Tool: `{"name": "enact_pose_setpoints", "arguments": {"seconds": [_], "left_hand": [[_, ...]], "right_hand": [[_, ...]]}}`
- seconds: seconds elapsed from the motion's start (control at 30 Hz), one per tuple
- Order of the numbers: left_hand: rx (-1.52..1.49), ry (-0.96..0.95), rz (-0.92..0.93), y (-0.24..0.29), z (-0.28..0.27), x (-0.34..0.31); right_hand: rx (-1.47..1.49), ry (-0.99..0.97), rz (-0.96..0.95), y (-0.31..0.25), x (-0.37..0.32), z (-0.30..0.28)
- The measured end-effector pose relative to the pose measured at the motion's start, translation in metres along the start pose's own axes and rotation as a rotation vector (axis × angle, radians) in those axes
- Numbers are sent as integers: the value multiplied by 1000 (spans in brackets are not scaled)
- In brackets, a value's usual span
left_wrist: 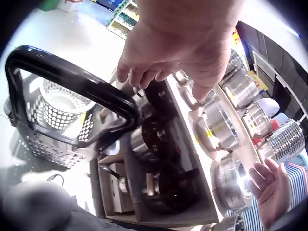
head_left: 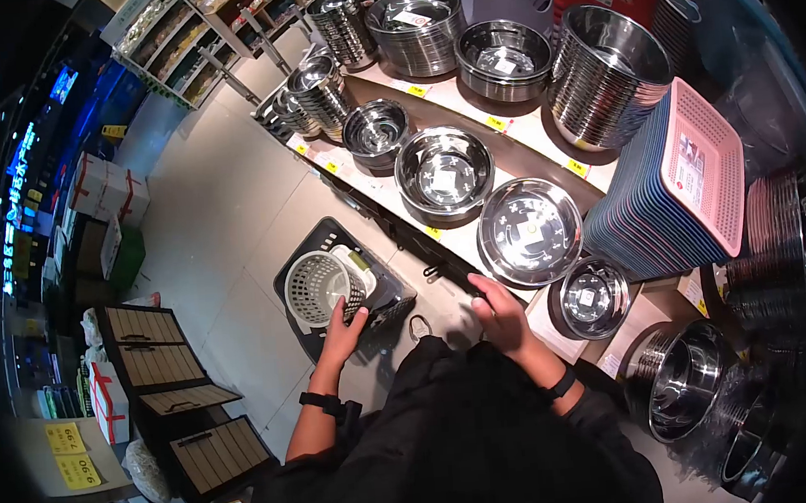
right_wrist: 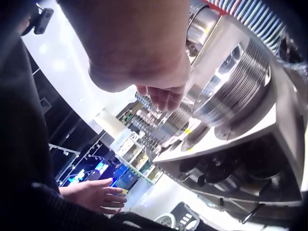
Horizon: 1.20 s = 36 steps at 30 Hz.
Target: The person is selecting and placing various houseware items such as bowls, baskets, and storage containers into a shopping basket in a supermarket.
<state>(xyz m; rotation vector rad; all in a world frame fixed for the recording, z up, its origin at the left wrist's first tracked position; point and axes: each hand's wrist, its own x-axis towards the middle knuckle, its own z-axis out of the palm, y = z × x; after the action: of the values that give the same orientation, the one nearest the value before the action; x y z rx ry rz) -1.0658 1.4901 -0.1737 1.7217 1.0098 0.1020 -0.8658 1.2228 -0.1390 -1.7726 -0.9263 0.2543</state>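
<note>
**A light basket with a thick handle to hold**

The black shopping basket (head_left: 285, 276) sits on the floor beside the shelf (head_left: 461, 239). A round white basket (head_left: 317, 286) is in it. The left hand (head_left: 342, 319) hangs just over the handle (left_wrist: 72, 79), grip loose, holding nothing. The right hand (head_left: 499, 312) is by the shelf edge, near a shiny steel bowl (head_left: 530, 230), grip loose too. The shopping basket looks light and stiff. I think its handle is the best spot to hold.

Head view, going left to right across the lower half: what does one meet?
Yellow price tags, slatted boxes, left hand, right hand, small steel bowl, pink basket.
</note>
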Motion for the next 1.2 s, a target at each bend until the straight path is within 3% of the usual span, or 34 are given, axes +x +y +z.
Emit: {"name": "enact_pose_setpoints", "arguments": {"seconds": [0.07,0.13,0.17,0.27,0.43,0.53,0.6,0.63,0.67,0.73,0.87,1.0,1.2], "left_hand": [[255,17,-25,-22,-16,-10],[264,21,-37,-43,-30,-20],[234,-88,-93,-54,-37,-22],[234,-300,-136,-78,-59,-26],[343,-329,-120,-92,-71,-24],[374,-325,-103,-94,-73,-24],[281,-467,-282,-81,-76,-19],[323,-331,-151,-93,-71,-20],[318,-328,-154,-96,-71,-19],[470,-171,39,-96,-74,-18],[436,-121,26,-90,-88,-3],[430,-63,54,-88,-103,20],[528,-93,-91,-73,-126,65]], "right_hand": [[-59,-108,-77,-6,5,33],[-20,-313,-55,-8,9,63],[-35,-408,-33,-8,10,77],[-175,-496,-59,-13,13,120],[-247,-697,65,-12,17,185],[-386,-713,159,-23,18,211],[-435,-617,62,-16,18,227],[-504,-601,43,-14,22,232],[-573,-585,24,-13,27,237],[-616,-522,-50,-8,35,246],[-652,-574,-85,-3,56,258],[-594,-478,-176,3,82,274],[-591,-456,-229,13,133,301]]}}
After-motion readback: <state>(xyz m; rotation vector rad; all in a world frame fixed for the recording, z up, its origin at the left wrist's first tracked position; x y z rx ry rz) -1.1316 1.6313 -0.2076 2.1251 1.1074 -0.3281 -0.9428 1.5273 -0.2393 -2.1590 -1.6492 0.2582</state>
